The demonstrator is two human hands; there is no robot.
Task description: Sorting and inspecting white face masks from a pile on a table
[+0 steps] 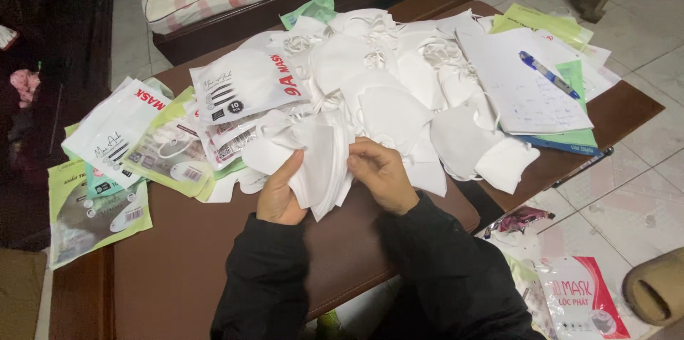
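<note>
Nearest my view, at the bottom centre of the frame, I see two black sleeves (356, 276) reaching up over the brown worktop (178, 254). My left hand (279, 194) and right hand (380, 174) meet just below the middle of the frame, both gripping a small stack of white face masks (320, 162). The left fingers (291, 169) are clamped on the stack's left edge with the thumb on top; the right fingers (363, 158) are pinched together on its right edge. The stack is held upright just above the worktop, touching the near edge of a big loose pile of white masks (399, 90) that fills the centre of the frame.

Left of the hands lie several flat mask packets (242, 83), white and green, some overlapping. In the upper right of the frame a handwritten sheet of paper (520, 90) rests on green packets, with a blue pen (548, 75) lying across it. At the lower right, on the tiled floor (613, 204), lies a red and white mask packet (584, 301).
</note>
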